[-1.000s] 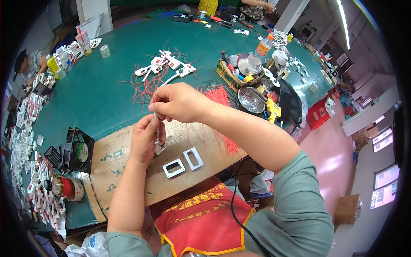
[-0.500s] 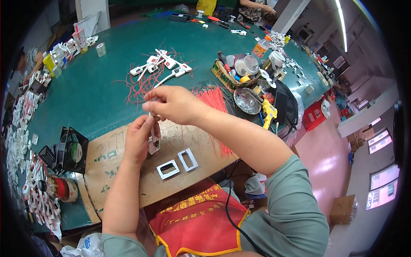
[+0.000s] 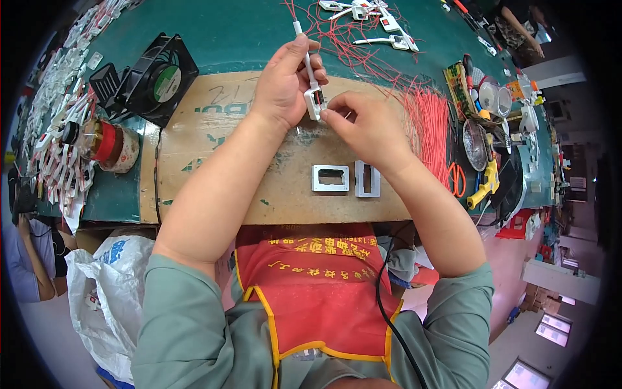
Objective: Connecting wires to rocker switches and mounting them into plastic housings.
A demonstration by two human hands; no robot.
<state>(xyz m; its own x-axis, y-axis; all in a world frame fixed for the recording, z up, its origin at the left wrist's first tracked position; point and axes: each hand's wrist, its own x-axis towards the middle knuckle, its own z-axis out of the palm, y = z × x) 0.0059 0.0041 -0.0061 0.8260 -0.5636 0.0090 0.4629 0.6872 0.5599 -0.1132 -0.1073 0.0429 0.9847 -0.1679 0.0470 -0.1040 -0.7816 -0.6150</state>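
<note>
My left hand (image 3: 283,83) is closed around a white sleeve (image 3: 308,61) with thin red wires coming out of its upper end. At the sleeve's lower end is a small white plastic housing (image 3: 311,107) with dark and reddish parts inside. My right hand (image 3: 366,123) has its thumb and forefinger pinched at the housing's lower right end; its other fingers are curled. Below the hands, on the cardboard, lie a pale rectangular frame (image 3: 330,187) and a second, upright one (image 3: 377,179).
A cardboard sheet (image 3: 214,175) covers the near tabletop. A black fan (image 3: 165,81) and a jar (image 3: 110,146) stand left. Red wires (image 3: 427,129), orange-handled scissors (image 3: 457,178) and a yellow glue gun (image 3: 484,185) lie right. Finished-looking white pieces (image 3: 389,23) lie beyond.
The view has swung, so the table appears turned. My right hand has gone from the sleeve's upper part to the housing's lower end. My left hand still holds the sleeve.
</note>
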